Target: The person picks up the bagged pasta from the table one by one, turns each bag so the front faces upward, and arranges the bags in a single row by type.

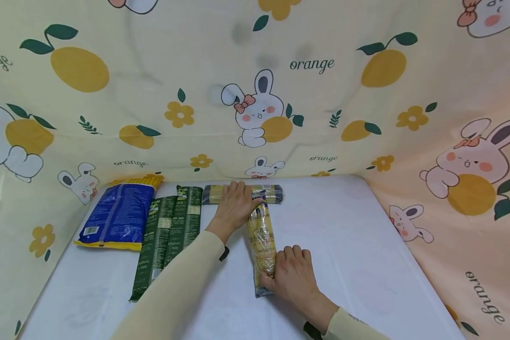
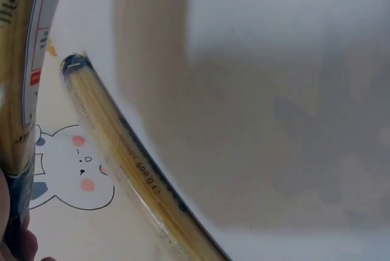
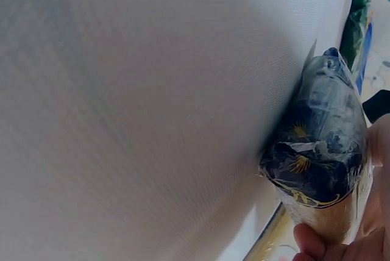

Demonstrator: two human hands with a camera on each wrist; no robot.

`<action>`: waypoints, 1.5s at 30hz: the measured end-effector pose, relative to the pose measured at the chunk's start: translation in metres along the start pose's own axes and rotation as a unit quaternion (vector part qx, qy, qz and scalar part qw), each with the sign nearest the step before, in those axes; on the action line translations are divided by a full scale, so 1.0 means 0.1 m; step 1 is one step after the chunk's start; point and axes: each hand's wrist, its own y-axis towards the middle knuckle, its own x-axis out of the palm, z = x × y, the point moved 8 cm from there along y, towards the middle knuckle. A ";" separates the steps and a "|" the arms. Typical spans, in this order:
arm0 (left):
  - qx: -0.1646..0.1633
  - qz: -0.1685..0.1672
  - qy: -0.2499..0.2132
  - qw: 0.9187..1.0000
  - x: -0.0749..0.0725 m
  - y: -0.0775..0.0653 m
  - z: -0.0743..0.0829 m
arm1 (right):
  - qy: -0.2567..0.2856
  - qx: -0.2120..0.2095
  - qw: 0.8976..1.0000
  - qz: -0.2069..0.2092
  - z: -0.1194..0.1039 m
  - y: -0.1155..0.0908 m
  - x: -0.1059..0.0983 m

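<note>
A clear pack of spaghetti (image 1: pixel 261 231) with dark blue ends lies lengthwise between both hands in the head view. My left hand (image 1: pixel 237 203) holds its far end, thumb over the wrapper. Around the near end my right hand (image 1: pixel 295 276) grips it from the right side. The right wrist view shows the pack's crumpled blue end (image 3: pixel 320 139) close over the white surface, with fingertips (image 3: pixel 311 241) on the wrapper. A second spaghetti pack (image 1: pixel 269 194) lies crosswise at the back, partly hidden behind the left hand; "500 g" reads on it in the left wrist view.
Two long green packs (image 1: pixel 157 241) lie side by side left of the left forearm. Against them rests a large blue and yellow bag (image 1: pixel 114 215). The white table (image 1: pixel 344 226) ends at a hanging cloth (image 1: pixel 195 61) printed with rabbits and oranges.
</note>
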 end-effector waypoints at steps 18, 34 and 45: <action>-0.013 -0.125 -0.014 0.992 0.33 -0.04 0.08 | -0.009 0.004 1.000 -0.026 0.01 0.01 0.04; 0.023 -0.302 -0.096 0.948 0.35 -0.78 0.28 | 0.010 0.027 0.995 -0.094 0.02 0.02 0.19; 0.055 -0.287 -0.054 0.955 0.46 -0.87 0.38 | 0.077 0.044 0.967 -0.239 -0.20 0.07 0.47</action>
